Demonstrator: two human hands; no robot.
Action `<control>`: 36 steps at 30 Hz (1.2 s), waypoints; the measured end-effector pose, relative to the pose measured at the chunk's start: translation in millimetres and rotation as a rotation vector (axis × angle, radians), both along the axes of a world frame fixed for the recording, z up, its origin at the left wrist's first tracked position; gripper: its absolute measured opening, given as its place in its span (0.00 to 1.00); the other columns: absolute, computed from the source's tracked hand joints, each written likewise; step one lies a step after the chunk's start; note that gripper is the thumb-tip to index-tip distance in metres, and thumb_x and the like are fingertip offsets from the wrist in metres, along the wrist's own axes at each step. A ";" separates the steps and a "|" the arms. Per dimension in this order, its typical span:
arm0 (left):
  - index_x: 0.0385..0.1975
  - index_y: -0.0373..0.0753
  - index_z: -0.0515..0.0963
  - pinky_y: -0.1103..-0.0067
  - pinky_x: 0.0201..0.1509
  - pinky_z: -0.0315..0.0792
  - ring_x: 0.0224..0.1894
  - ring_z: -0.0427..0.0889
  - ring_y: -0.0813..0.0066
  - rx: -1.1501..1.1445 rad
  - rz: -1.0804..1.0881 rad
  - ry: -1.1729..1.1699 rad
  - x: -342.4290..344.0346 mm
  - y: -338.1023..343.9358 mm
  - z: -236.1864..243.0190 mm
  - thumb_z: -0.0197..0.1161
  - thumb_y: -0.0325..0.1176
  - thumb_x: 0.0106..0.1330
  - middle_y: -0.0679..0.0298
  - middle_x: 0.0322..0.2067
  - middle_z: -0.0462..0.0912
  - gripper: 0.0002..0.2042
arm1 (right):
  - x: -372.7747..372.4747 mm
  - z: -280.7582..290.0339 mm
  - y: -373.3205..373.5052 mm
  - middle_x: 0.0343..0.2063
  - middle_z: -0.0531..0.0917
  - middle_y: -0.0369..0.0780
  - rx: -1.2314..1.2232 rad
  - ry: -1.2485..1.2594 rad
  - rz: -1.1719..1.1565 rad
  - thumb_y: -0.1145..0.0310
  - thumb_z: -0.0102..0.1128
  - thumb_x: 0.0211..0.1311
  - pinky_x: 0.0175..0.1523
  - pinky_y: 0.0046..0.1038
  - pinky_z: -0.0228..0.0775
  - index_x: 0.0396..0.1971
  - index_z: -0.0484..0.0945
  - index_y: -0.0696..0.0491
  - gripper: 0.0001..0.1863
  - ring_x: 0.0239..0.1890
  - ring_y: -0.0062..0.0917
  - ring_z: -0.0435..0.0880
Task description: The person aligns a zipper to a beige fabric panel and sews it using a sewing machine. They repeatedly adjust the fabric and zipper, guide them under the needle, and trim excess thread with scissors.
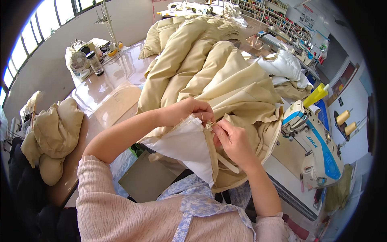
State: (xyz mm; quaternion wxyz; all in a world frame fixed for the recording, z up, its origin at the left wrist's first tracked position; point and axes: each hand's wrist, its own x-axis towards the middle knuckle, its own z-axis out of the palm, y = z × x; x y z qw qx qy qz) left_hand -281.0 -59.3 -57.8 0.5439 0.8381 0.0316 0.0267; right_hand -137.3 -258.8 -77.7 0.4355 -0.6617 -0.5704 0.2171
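A large beige padded garment (193, 60) spreads from the table onto my lap, with its white lining (181, 151) turned outward at the near corner. My left hand (191, 111) is closed on the upper edge of that corner, its fingers curled and partly hidden. Just to its right, my right hand (231, 139) pinches the same corner between thumb and fingers. A small pale piece with loose thread ends (209, 125) shows between my fingertips; its kind is too small to tell. From there a narrow beige strip (211, 151) runs down along the lining's edge.
A white and blue sewing machine (312, 147) stands at the right, with thread cones (346, 123) beyond it. At the far left are a small fan (80, 62) and a clear bottle (95, 63). Folded beige pieces (56, 133) lie on the left. White padding (282, 66) sits behind the machine.
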 end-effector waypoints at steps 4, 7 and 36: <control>0.49 0.33 0.79 0.78 0.46 0.74 0.38 0.80 0.78 0.017 0.251 0.073 -13.5 -19.2 -8.4 0.61 0.53 0.72 0.64 0.33 0.83 0.25 | -8.2 -18.9 9.9 0.19 0.80 0.37 0.145 0.244 -0.113 0.63 0.56 0.76 0.28 0.22 0.69 0.31 0.78 0.59 0.15 0.21 0.17 0.78; 0.46 0.32 0.80 0.76 0.35 0.72 0.30 0.77 0.79 0.228 0.195 0.039 -15.9 -34.8 -19.2 0.66 0.54 0.69 0.64 0.27 0.81 0.26 | -4.2 -33.8 11.9 0.16 0.75 0.35 0.198 0.167 -0.148 0.64 0.55 0.76 0.27 0.23 0.64 0.28 0.77 0.59 0.16 0.20 0.16 0.72; 0.41 0.33 0.81 0.82 0.33 0.67 0.30 0.70 0.89 -0.324 -0.006 0.258 -0.5 -65.1 -59.3 0.65 0.44 0.72 0.74 0.25 0.77 0.17 | 14.1 -53.2 6.6 0.25 0.82 0.37 0.230 0.798 -0.082 0.65 0.56 0.75 0.31 0.22 0.78 0.43 0.77 0.56 0.10 0.22 0.19 0.82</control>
